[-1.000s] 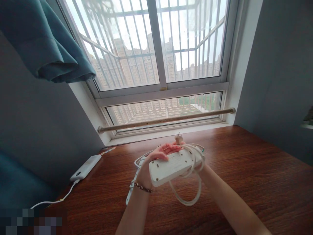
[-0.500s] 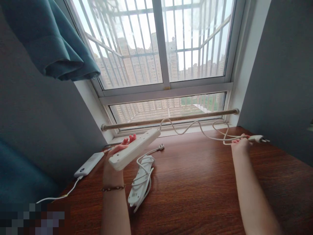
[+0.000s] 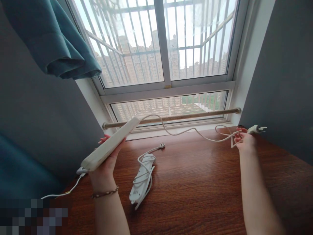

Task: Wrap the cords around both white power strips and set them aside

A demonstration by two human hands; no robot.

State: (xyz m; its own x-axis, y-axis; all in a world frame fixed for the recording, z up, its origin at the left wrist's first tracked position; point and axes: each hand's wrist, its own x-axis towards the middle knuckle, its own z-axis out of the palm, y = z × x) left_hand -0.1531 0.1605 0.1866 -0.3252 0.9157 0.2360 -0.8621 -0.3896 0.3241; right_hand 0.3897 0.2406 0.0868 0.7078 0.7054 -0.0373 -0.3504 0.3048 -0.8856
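A long white power strip (image 3: 112,143) is gripped by my left hand (image 3: 107,163), raised and tilted above the left side of the table. From its far end a pale cord (image 3: 168,130) runs loosely across to the right. My right hand (image 3: 244,140) is closed round that cord close to its plug (image 3: 255,129), whose prongs point right. A loop of cord hangs beside the right fingers. Between my arms, a second white power strip (image 3: 140,182) lies on the table with its own cord wound around it, its plug (image 3: 161,146) lying toward the window.
The brown wooden table (image 3: 195,182) meets the window sill. A rod (image 3: 190,115) spans the window frame. A white device (image 3: 81,170) with a cable sits at the left, mostly hidden behind the raised strip. A blue curtain (image 3: 58,49) hangs upper left.
My left hand has moved left and rolled the power strip so its side faces me, covering most of the white device. My right hand has shifted slightly right and up with the plug.
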